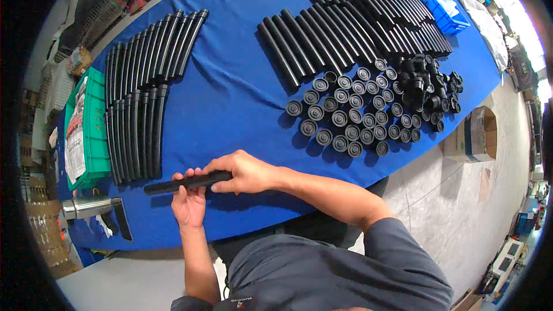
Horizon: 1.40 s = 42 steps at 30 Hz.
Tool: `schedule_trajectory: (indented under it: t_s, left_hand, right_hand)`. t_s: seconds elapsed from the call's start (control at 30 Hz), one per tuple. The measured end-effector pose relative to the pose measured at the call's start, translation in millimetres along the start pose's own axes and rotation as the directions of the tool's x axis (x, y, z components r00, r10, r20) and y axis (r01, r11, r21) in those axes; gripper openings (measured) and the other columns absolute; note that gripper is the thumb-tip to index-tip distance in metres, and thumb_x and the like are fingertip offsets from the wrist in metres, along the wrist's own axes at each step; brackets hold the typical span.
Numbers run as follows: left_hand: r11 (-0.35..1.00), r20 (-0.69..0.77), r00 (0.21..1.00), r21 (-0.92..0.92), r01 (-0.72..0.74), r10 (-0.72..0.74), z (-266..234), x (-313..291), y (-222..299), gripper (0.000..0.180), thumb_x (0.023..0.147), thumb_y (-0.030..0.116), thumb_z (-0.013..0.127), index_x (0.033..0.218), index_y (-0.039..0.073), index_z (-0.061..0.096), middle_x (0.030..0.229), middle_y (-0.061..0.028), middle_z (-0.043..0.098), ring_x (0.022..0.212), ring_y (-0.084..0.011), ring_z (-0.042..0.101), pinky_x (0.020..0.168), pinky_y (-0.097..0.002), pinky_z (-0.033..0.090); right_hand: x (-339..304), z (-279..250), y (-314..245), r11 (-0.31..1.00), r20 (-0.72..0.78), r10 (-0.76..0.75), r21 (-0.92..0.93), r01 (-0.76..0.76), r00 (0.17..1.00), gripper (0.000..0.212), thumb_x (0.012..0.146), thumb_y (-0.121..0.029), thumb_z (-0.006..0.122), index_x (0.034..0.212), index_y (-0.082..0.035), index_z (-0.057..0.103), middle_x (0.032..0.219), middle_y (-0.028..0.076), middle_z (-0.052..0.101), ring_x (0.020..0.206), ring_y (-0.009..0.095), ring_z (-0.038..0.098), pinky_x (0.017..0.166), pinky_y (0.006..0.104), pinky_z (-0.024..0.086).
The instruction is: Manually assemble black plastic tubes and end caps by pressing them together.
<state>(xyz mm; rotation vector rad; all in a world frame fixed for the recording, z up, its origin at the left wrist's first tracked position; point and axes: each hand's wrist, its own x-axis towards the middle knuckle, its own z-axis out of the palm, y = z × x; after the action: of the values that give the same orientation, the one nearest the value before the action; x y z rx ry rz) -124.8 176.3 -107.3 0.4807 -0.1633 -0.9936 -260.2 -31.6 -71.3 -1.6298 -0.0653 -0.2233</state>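
A black tube (164,186) lies nearly level between my hands, just above the near edge of the blue-covered table. My left hand (189,206) is closed around its middle from below, with fingers and thumb on either side. My right hand (246,173) grips the right end from above, and its fingers hide that end, so I cannot tell whether a cap is on it. To the right lie many round black caps (340,118), most of them flat with ringed faces showing. Behind them, bare black tubes (314,37) are laid side by side.
At left, capped black tubes (135,132) lie in two rows beside a green crate (95,132). A metal cylinder (89,207) and a phone-like dark slab (122,219) sit at the near left. A blue crate (435,3) stands far right; a cardboard box (475,132) is beyond the table.
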Motion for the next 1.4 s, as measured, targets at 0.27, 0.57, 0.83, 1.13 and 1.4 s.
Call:
schedule_trajectory:
  t_s: [0.27,0.57,0.83,1.13,1.4]
  left_hand:
    - [0.999,-0.045,0.998,0.023,-0.045,0.046,2,-6,10,0.031,0.091,0.002,0.064,0.12,0.006,0.056,0.13,-0.0189,0.058,0.131,-0.0346,0.049,0.111,-0.0516,0.041]
    - [0.994,0.0,1.0,0.113,0.012,-0.012,13,0,-10,0.033,0.087,0.005,0.069,0.118,0.01,0.059,0.129,-0.0191,0.059,0.129,-0.0374,0.049,0.109,-0.0536,0.042]
    - [0.723,-0.214,0.793,0.588,-0.361,0.57,19,-15,77,0.024,0.09,0.01,0.067,0.113,0.006,0.062,0.12,-0.0152,0.064,0.11,-0.0283,0.061,0.097,-0.0434,0.051]
    - [-0.846,0.528,0.84,0.388,-0.367,-0.123,90,-9,73,0.039,0.075,0.021,0.078,0.108,0.003,0.068,0.103,-0.0085,0.065,0.096,-0.0284,0.06,0.082,-0.0412,0.047]
    - [-0.882,0.629,0.776,0.336,-0.331,-0.051,100,62,136,0.023,0.081,0.015,0.072,0.098,0.001,0.066,0.095,-0.015,0.067,0.09,-0.034,0.063,0.081,-0.0424,0.051]
  right_hand:
    - [7,6,-8,0.862,-0.061,-0.343,-0.418,0.288,0.938,0.04,0.082,-0.017,0.069,0.12,-0.005,0.062,0.094,0.016,0.066,0.089,0.034,0.065,0.077,0.043,0.054]
    - [0,-6,-11,0.976,0.02,0.219,0.0,-0.219,0.976,0.036,0.087,-0.023,0.07,0.117,-0.003,0.067,0.082,0.01,0.07,0.06,0.013,0.064,0.056,0.0311,0.052]
    - [3,-24,-10,0.909,-0.043,0.363,0.237,-0.344,0.931,0.031,0.084,-0.017,0.071,0.111,-0.002,0.07,0.067,-0.001,0.059,0.054,0.005,0.051,0.049,0.0229,0.042]
    - [4,-26,-16,0.919,-0.035,0.35,0.208,-0.336,0.936,0.028,0.083,-0.018,0.072,0.105,-0.001,0.072,0.06,-0.003,0.056,0.05,0.005,0.049,0.047,0.0222,0.04]
    - [6,-25,-10,0.832,-0.132,0.38,0.482,-0.276,0.916,0.078,0.086,-0.021,0.071,0.149,-0.005,0.028,0.128,0.019,0.052,0.09,0.022,0.062,0.055,0.0292,0.055]
